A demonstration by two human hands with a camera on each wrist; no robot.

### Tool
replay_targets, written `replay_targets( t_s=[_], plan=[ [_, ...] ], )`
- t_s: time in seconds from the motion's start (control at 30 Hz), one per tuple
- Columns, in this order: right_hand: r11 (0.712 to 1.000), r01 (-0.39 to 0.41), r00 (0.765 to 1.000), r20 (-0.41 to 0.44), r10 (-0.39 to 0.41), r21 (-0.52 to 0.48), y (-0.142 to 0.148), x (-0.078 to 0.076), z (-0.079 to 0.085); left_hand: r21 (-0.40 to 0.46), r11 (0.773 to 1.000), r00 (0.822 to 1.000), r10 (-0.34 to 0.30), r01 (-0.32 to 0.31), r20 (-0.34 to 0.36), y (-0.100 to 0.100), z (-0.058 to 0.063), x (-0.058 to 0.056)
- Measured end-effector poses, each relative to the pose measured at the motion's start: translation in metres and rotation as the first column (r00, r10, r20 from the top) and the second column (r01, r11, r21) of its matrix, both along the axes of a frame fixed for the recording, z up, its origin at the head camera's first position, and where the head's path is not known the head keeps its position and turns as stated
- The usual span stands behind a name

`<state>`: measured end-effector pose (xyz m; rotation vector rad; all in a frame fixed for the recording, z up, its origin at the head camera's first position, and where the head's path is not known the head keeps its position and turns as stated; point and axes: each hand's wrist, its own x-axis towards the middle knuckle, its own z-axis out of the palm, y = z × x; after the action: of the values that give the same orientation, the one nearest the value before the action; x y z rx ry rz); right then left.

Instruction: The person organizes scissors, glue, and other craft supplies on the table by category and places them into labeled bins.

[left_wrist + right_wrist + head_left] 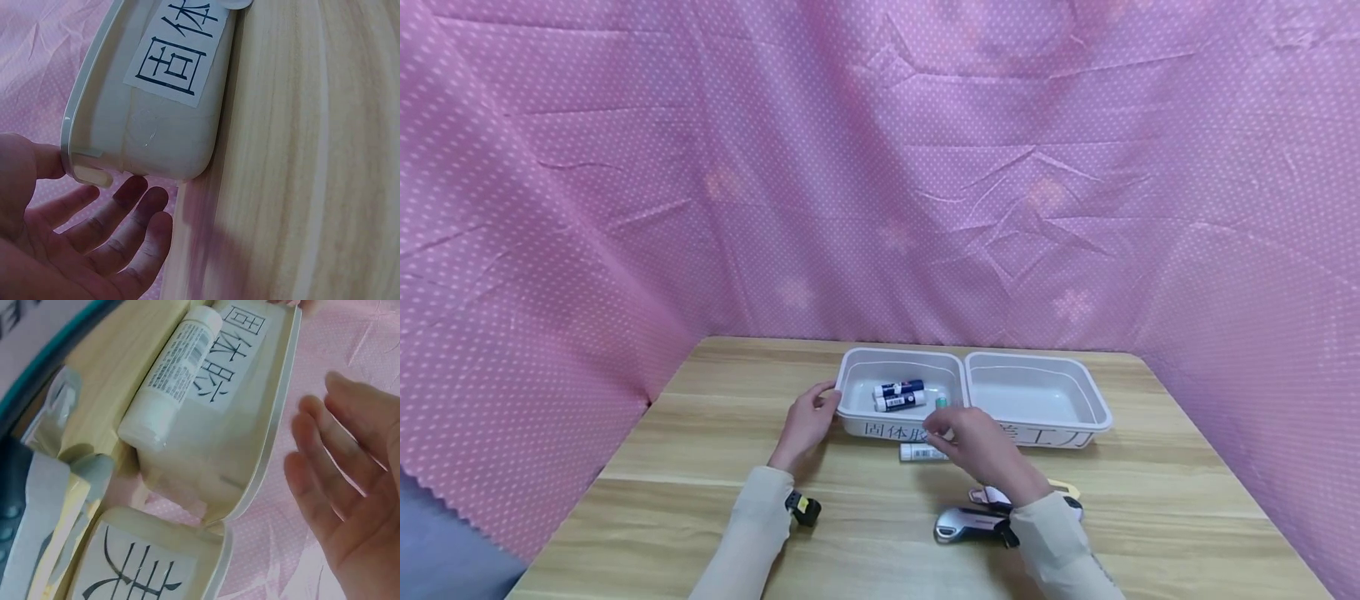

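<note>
My left hand point(808, 423) holds the left end of a white plastic box point(862, 363), its thumb point(49, 161) at the rim and its fingers against the outer wall. Inside lie two blue-and-white glue sticks point(900, 402) and a green-ended stick point(941, 402), partly hidden. Over the box's front edge hovers my right hand point(981, 446), fingers loosely bent and nothing between them, as the right wrist view also shows. A white glue stick point(170, 378) lies on the table along the front of the labelled box, partly behind the right hand in the head view.
A second white box point(1037, 396), also labelled, stands right beside the first. Several utility knives point(973, 525) lie on the wooden table point(865, 533) under and around the right forearm. A pink dotted cloth point(887, 208) hangs behind and at both sides.
</note>
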<state>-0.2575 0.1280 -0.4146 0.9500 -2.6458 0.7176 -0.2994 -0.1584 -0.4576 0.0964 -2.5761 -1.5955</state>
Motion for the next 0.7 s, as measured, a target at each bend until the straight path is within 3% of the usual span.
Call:
replay_targets(
  t_s=[0.1, 0.23, 0.37, 0.7],
  plan=[
    [0.996, -0.079, 0.997, 0.024, 0.078, 0.046, -0.001, 0.003, -0.001, 0.005, 1.000, 1.000, -0.004, 0.004, 0.002, 0.000, 0.000, -0.001],
    [0.987, -0.126, 0.988, 0.099, 0.116, 0.102, -0.003, 0.006, -0.005, 0.019, 1.000, 1.000, -0.002, 0.002, 0.009, 0.000, 0.000, -0.001],
    [0.986, -0.133, 0.983, 0.144, 0.117, 0.105, -0.006, 0.008, -0.009, 0.029, 1.000, 1.000, -0.006, 0.006, 0.011, 0.001, 0.000, -0.001],
    [0.986, -0.098, 0.986, 0.144, 0.079, 0.135, -0.008, 0.006, -0.019, 0.028, 1.000, 1.000, -0.005, 0.004, 0.011, 0.000, 0.000, 0.000]
  ],
)
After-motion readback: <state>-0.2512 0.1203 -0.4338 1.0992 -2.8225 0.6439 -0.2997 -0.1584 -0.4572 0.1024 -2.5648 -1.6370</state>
